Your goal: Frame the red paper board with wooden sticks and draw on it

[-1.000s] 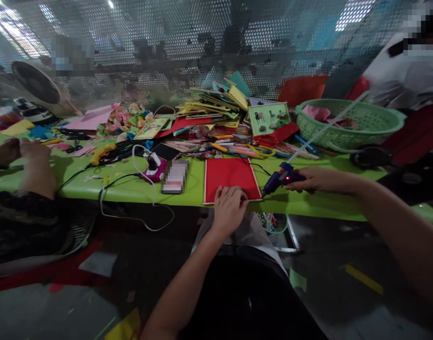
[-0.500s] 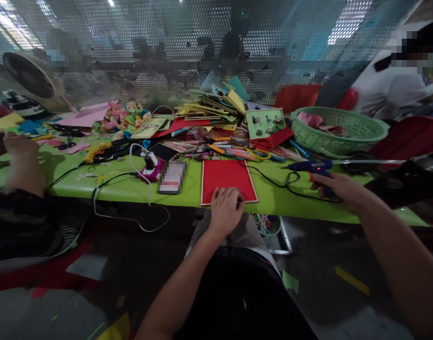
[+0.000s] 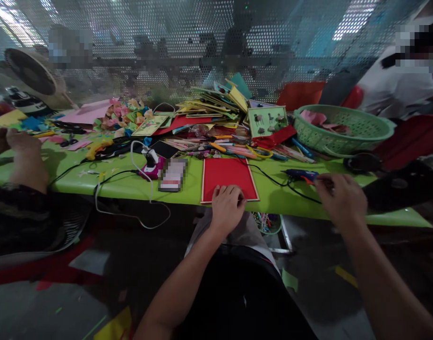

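A red board with a pale wooden frame (image 3: 226, 174) lies flat at the table's front edge. My left hand (image 3: 227, 204) rests on its lower edge, fingers curled and thumb drawn in; what they pinch, if anything, is too small to make out. To the right, a blue glue gun with an orange trigger (image 3: 301, 175) lies on the table, its nozzle pointing left and its black cord trailing. My right hand (image 3: 343, 198) is beside the gun's rear end, covering part of it. Its fingers are loosely bent, with a gap between thumb and forefinger.
Pencils and sticks (image 3: 223, 147), stacked framed boards (image 3: 212, 106) and a green basket (image 3: 343, 127) line the back. A phone (image 3: 173, 174) and a purple power socket (image 3: 152, 168) with a hanging white cable stand left. Another person's hand (image 3: 27, 146) is far left.
My right hand has let go of the glue gun, which now lies lower on the table, and has turned its back upward. My left hand has stayed on the red board.
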Available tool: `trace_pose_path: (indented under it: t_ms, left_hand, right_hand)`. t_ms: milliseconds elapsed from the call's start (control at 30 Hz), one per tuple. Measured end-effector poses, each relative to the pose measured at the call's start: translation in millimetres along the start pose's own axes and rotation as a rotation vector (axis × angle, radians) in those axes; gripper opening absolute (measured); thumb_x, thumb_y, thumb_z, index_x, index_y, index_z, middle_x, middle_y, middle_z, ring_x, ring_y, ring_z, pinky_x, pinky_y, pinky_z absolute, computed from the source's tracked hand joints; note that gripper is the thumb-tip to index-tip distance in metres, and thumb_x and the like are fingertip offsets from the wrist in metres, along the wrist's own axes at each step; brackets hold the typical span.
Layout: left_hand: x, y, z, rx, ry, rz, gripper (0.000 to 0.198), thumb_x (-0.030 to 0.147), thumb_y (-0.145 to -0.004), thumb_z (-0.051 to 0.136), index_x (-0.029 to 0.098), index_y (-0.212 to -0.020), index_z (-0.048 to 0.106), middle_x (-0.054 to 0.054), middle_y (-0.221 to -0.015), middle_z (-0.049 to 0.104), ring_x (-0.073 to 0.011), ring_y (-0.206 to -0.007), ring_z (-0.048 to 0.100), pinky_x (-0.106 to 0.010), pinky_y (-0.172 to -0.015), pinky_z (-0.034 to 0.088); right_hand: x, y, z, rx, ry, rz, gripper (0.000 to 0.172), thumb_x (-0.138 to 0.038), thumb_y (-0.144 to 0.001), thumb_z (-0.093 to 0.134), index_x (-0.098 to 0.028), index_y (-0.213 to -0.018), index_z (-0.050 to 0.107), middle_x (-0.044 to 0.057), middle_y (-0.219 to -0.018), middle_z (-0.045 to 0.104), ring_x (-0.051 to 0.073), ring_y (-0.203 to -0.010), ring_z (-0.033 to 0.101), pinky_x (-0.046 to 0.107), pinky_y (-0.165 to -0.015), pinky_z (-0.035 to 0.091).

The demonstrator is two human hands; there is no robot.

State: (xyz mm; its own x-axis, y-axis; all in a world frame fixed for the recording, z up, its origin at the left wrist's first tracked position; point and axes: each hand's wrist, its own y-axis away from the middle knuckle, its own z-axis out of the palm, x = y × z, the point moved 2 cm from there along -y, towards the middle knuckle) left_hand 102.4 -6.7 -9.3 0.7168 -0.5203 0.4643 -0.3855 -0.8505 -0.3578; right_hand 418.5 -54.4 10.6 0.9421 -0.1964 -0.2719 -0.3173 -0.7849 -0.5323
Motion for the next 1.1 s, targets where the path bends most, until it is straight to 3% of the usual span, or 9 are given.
trace_pose_path:
  t_ms: [67,167,267,400,733,1100]
  left_hand:
    - [1,0,-0.8,0.001,-0.005,-0.001,0.012,0.023,-0.094,0.074,0.026,-0.094,0.063,0.0,-0.107,0.075,-0.0233,-0.107,0.063,-0.044,-0.112,0.037]
    - [3,0,-3.0,-0.006,-0.008,0.001,0.012,0.023,-0.094,0.075,0.026,-0.093,0.063,0.001,-0.104,0.075,-0.0233,-0.105,0.063,-0.043,-0.111,0.039]
    - [4,-1,-4.6,-0.01,-0.006,-0.001,0.012,0.023,-0.094,0.075,0.026,-0.093,0.063,0.001,-0.102,0.075,-0.0232,-0.104,0.064,-0.043,-0.111,0.039]
    - [3,-1,-3.7,-0.011,-0.006,-0.013,0.011,0.023,-0.094,0.074,0.026,-0.092,0.064,0.0,-0.102,0.075,-0.0234,-0.104,0.064,-0.044,-0.112,0.038]
    - [5,0,-3.7,-0.01,-0.007,-0.01,0.009,0.022,-0.095,0.072,0.025,-0.093,0.064,0.0,-0.102,0.074,-0.0233,-0.105,0.064,-0.044,-0.111,0.04]
    - [3,0,-0.2,-0.013,-0.006,-0.006,0.007,0.022,-0.096,0.071,0.025,-0.093,0.065,-0.002,-0.106,0.075,-0.0243,-0.108,0.064,-0.045,-0.113,0.038]
  right_hand:
    - [-31,22,7,0.002,-0.151,-0.114,0.028,-0.042,-0.101,0.05,-0.023,-0.104,0.07,0.014,-0.104,0.074,0.027,-0.098,0.068,0.042,-0.087,0.052]
    - [-74,54,26,-0.042,-0.315,-0.266,0.023,-0.037,-0.102,0.052,-0.027,-0.105,0.072,0.008,-0.102,0.076,0.025,-0.099,0.071,0.042,-0.089,0.056]
    - [-96,77,41,-0.047,-0.388,-0.353,0.026,-0.031,-0.101,0.053,-0.03,-0.117,0.073,0.007,-0.108,0.077,0.025,-0.102,0.071,0.043,-0.09,0.056]
    - [-99,88,49,-0.012,-0.396,-0.386,0.034,-0.027,-0.1,0.054,-0.032,-0.13,0.071,0.008,-0.113,0.076,0.027,-0.105,0.069,0.046,-0.091,0.054]
    - [-100,89,51,-0.018,-0.327,-0.444,0.044,-0.023,-0.1,0.053,-0.035,-0.141,0.066,0.007,-0.116,0.075,0.026,-0.106,0.069,0.047,-0.094,0.051]
    - [-101,91,54,0.002,-0.322,-0.438,0.043,-0.023,-0.1,0.051,-0.034,-0.14,0.065,0.007,-0.114,0.075,0.026,-0.107,0.068,0.046,-0.095,0.048]
